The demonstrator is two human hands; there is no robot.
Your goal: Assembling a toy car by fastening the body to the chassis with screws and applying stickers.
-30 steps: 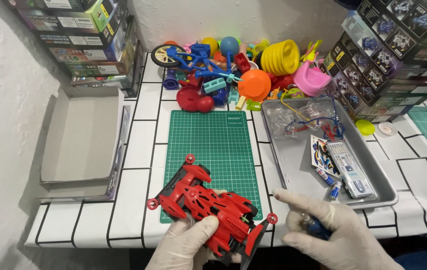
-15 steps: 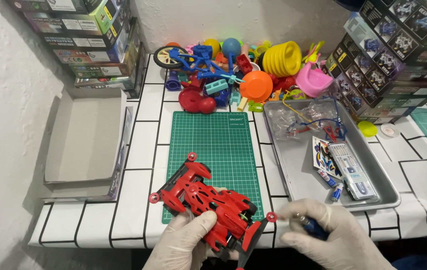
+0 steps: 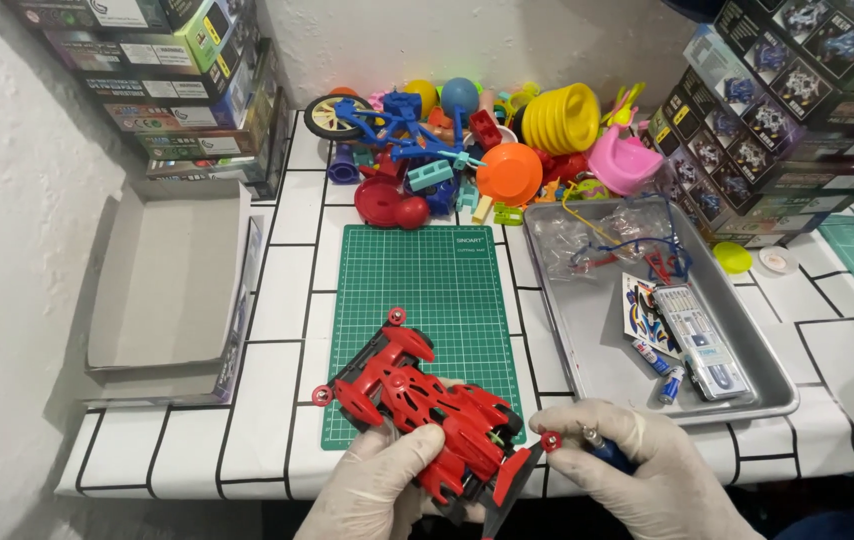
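Note:
A red toy race car (image 3: 417, 400) lies at an angle over the near edge of a green cutting mat (image 3: 427, 320). My left hand (image 3: 377, 490), in a pale glove, grips the car's rear from below. My right hand (image 3: 647, 475), also gloved, holds a small blue-handled screwdriver (image 3: 602, 450) with its tip at the car's rear right roller (image 3: 550, 440). The car's other red rollers stick out at its corners.
A metal tray (image 3: 597, 350) on the right holds a sticker sheet, small batteries, a clear bag and wires. A pile of coloured plastic toys (image 3: 477, 140) lies behind the mat. An open cardboard box (image 3: 167, 290) sits left. Stacked kit boxes stand at both back corners.
The car has shifted slightly toward me and to the right in my left hand. My right hand has brought the screwdriver in to the rear roller.

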